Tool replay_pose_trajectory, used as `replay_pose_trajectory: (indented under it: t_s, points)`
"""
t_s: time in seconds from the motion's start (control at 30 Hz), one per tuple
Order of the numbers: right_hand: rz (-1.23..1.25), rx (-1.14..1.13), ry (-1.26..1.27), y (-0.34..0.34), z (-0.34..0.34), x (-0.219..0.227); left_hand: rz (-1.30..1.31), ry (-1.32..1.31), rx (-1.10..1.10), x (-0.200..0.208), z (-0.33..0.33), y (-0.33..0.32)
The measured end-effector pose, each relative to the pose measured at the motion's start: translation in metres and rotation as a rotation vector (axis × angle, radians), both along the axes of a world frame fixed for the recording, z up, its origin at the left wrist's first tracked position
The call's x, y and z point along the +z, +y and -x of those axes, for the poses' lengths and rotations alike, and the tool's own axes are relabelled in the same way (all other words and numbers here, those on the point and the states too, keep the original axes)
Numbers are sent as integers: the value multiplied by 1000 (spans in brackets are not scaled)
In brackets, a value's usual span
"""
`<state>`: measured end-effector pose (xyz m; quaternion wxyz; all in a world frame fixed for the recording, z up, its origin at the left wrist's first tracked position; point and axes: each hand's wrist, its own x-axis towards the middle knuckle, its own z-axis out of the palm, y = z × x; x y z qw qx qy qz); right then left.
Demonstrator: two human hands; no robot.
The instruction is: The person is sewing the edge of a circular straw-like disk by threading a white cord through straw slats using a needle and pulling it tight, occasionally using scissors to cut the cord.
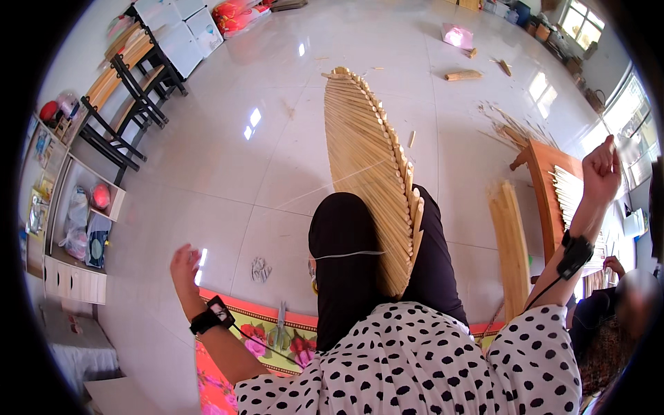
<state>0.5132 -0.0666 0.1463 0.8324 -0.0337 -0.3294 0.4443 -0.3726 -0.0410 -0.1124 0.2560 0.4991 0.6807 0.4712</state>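
Observation:
A long leaf-shaped fan of pale, straw-coloured stalks (366, 159) rests on my lap, its narrow end between my thighs and its cut ends stepped along the right edge. One thin clear thread (332, 184) stretches from the fan toward my left hand (185, 268), which is held out low at the left with curled fingers. Up at the far right, my right hand (602, 173) is raised in a fist; what it grips, if anything, is too small to make out. A whitish strand (346, 255) crosses my left thigh to the fan.
Scissors (280, 328) lie on a floral mat (242, 315). Long flat wooden pieces (508, 242) stand at my right, beside a wooden table (543, 187) with more stalks. Loose stalks (515, 128) litter the floor. A person (602, 311) is at the lower right. Chairs (142, 86) stand left.

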Motion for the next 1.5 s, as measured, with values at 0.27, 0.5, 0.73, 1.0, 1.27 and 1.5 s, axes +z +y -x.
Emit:
replay_pose_trajectory:
  t_s: [0.27, 0.5, 0.73, 1.0, 1.27, 1.5]
  points:
    - [624, 505, -134, -7, 255, -22, -394, 436, 102, 158, -200, -20]
    - [682, 1042, 92, 2, 348, -49, -1018, 530, -819, 192, -344, -30]
    - [618, 989, 25, -3, 349, -65, -1000, 382, -634, 188, -356, -17]
    - [568, 1085, -135, -10, 348, -79, -1123, 474, -846, 184, -371, -8]
    - [-68, -658, -1516, 31, 280, -29, -786, -188, -671, 176, -344, -27]
    - [-426, -769, -2061, 99, 272, -51, -630, -126, -660, 145, -330, -32]
